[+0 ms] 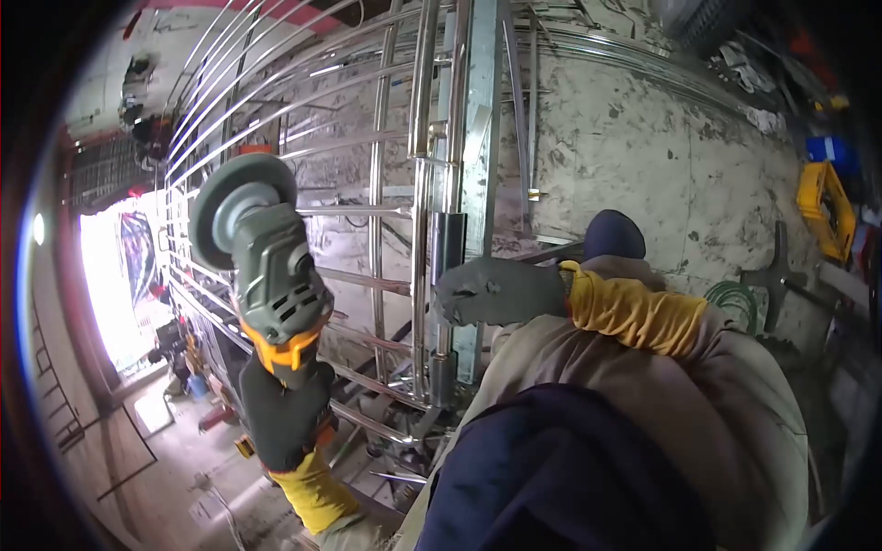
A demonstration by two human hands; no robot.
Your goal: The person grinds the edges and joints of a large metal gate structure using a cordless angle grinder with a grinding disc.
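An angle grinder (276,266) with a grey body, an orange-yellow collar and a round disc (241,207) is gripped by my gloved left hand (288,404) at the left. Its disc end points up, over the bars of a shiny metal frame (377,184). My gloved right hand (501,292) is closed on an upright metal post (451,184) at the frame's side, just below a dark cylindrical sleeve (449,243). The right fingertips are partly hidden. A flat grey beam (480,165) runs beside the post, passing behind my right hand.
Lengths of metal lie along the top of the stained floor (634,138). At the right are a yellow plastic object (825,211), a blue object (827,150) and a coiled green hose (732,303). A dark shoe (615,235) shows beyond my right hand. A bright opening (115,285) is at the left.
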